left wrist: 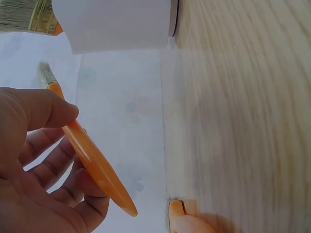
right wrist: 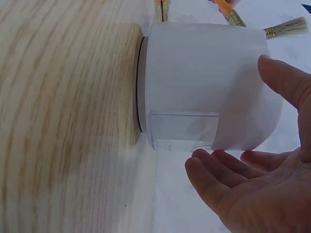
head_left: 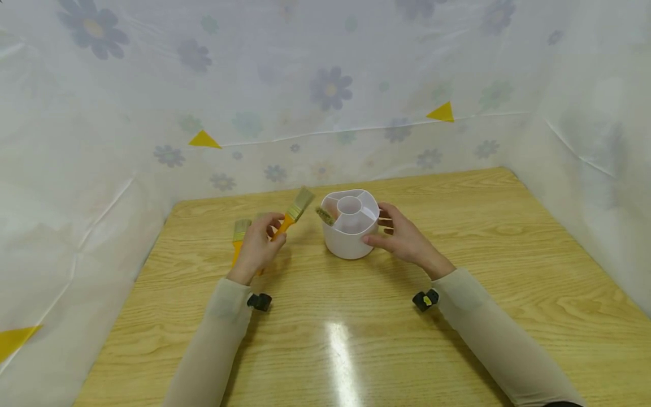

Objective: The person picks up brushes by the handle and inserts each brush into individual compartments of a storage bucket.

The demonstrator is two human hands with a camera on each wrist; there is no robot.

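Note:
My left hand (head_left: 271, 227) pinches the orange handle of a flat paintbrush (head_left: 294, 211) between thumb and fingers; its bristles point up and right toward a white round organiser cup (head_left: 350, 229). In the left wrist view the handle (left wrist: 92, 160) lies across my fingers (left wrist: 58, 165) under the thumb. A second brush (head_left: 325, 216) sticks out of the cup's left compartment. My right hand (head_left: 382, 229) cups the cup's right side with relaxed fingers. In the right wrist view the thumb (right wrist: 286, 82) lies against the cup (right wrist: 204, 82), and the fingers (right wrist: 218, 174) stay just off it.
Another orange-handled brush (head_left: 238, 236) lies on the wooden table (head_left: 356, 339) to the left of my left hand; its handle end (left wrist: 187, 221) shows in the left wrist view. Plastic sheets printed with flowers (head_left: 330, 87) wall the table at the back and on both sides.

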